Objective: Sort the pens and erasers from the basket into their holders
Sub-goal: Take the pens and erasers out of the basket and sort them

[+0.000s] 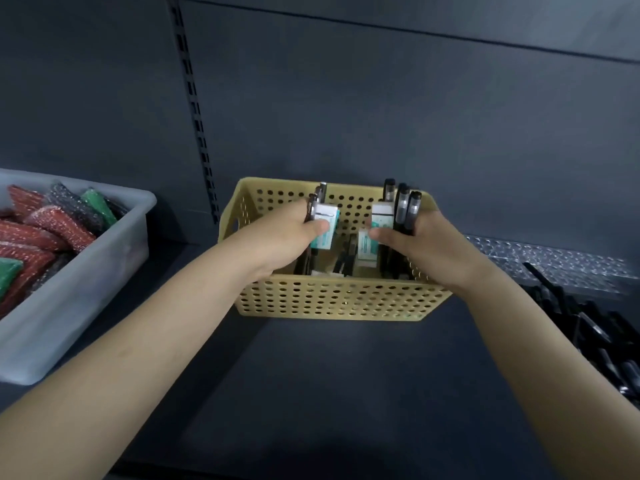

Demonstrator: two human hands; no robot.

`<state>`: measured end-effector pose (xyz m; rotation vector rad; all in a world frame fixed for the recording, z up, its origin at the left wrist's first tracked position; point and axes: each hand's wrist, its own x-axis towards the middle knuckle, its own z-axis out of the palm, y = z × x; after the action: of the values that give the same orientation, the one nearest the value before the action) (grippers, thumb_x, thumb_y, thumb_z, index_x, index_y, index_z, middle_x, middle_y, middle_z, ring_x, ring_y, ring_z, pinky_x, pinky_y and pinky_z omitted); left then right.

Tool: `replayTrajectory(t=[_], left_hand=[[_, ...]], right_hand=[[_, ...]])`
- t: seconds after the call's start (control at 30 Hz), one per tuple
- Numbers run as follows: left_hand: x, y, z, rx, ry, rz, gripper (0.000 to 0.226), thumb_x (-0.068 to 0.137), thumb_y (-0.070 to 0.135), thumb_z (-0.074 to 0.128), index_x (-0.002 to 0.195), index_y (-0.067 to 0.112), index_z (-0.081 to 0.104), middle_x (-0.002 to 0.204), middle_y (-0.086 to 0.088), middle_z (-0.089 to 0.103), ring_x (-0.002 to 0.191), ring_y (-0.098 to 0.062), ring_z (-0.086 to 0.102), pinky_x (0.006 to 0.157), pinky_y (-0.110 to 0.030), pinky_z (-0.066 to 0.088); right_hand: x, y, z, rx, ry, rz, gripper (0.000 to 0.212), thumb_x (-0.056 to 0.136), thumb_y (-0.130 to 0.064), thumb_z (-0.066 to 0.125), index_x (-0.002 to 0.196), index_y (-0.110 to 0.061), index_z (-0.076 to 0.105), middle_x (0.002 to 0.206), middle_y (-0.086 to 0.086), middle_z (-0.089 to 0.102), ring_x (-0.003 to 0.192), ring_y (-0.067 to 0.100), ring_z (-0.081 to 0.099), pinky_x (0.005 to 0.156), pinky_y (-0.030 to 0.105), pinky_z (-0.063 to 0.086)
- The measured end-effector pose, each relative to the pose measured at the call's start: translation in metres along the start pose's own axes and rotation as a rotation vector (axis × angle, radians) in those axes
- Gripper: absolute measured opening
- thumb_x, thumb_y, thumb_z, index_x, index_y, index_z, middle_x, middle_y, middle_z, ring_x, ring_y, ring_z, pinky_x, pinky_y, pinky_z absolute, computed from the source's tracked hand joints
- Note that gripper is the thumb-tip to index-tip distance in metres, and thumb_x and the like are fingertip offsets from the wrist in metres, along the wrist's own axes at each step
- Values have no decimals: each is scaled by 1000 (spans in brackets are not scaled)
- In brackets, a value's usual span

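Place: I read this as a shop aisle | slotted shelving upright (195, 109) on dark back panel (381, 98) | grey bin (69, 306) of wrapped scouring pads (45, 233) | black pens (588, 327) stocked on shelf (346, 375)

- The scene is dimly and evenly lit from above; the back wall (381, 116) is rendered in flat grey-blue.
- The white erasers (382, 211) are nearly washed out.
- A soft shadow is cast on the shelf floor (329, 403), darkest toward the lower edge.
- Small glints are caught on the clear embossed holder (554, 265).
- Mild blur is seen throughout; the black pens (595, 337) at the right edge are smeared.
- The slotted upright (194, 109) is bowed by wide-angle distortion.
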<state>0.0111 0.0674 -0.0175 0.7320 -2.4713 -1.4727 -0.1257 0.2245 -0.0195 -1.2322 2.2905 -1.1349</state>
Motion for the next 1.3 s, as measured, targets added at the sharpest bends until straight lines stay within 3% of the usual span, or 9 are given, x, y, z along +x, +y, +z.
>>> replayTrajectory(t=[0.13,0.27,0.43,0.6,0.73,0.93,1.03,1.17,1.3], left_hand=[[9,0,-8,-125,2,-21,33,101,24,46,133,20,51,137,1,55,128,-16,46,112,-40,32],[14,0,-10,-239,-2,-6,36,101,25,47,136,20,50,136,1,55,129,-14,47,109,-31,30],[17,10,-7,-424,22,-3,41,102,29,44,142,19,42,143,1,45,126,-6,38,105,-26,23],[25,16,-2,-653,29,-65,16,100,28,48,111,23,59,123,-7,64,118,-21,57,112,-46,34],[28,25,3,-691,49,26,21,100,26,48,116,19,60,107,-1,72,107,-18,65,103,-45,45],[29,70,28,-792,11,127,20,99,23,49,112,15,62,106,-5,70,99,-17,65,90,-33,51],[32,95,58,-785,8,133,15,100,21,48,98,15,62,97,-5,68,86,-16,62,82,-29,51],[35,125,114,-660,34,148,20,98,29,53,106,14,64,110,-8,67,102,-21,62,91,-39,50],[28,152,164,-503,41,242,26,91,36,58,108,19,67,102,-4,72,99,-23,68,94,-49,51]], right_hand=[[10,-4,-6,122,16,34,20,91,-34,65,100,-17,69,104,10,71,96,21,67,89,39,54],[19,-2,-2,215,68,71,22,92,-31,63,110,-18,66,102,-3,72,97,10,67,95,35,52],[28,-6,2,480,113,127,27,96,-21,57,121,-14,52,111,4,63,106,18,62,100,39,49],[26,-7,-3,670,95,117,15,97,-18,54,111,-17,49,98,1,57,84,14,67,77,33,55],[20,-9,-17,681,189,62,18,96,-18,55,112,-10,53,98,1,66,74,11,65,70,29,54],[-4,-16,-54,752,312,113,14,91,-18,64,96,-12,53,66,-2,59,50,13,51,47,26,45],[-21,-12,-73,819,388,171,15,89,-18,68,93,-12,55,74,1,59,45,12,46,42,21,38],[-53,4,-98,909,379,174,42,79,-32,73,109,-5,64,74,-3,63,47,9,43,41,18,36],[-80,35,-131,887,440,199,29,76,-29,75,95,-11,64,84,5,60,47,10,43,42,19,38]])
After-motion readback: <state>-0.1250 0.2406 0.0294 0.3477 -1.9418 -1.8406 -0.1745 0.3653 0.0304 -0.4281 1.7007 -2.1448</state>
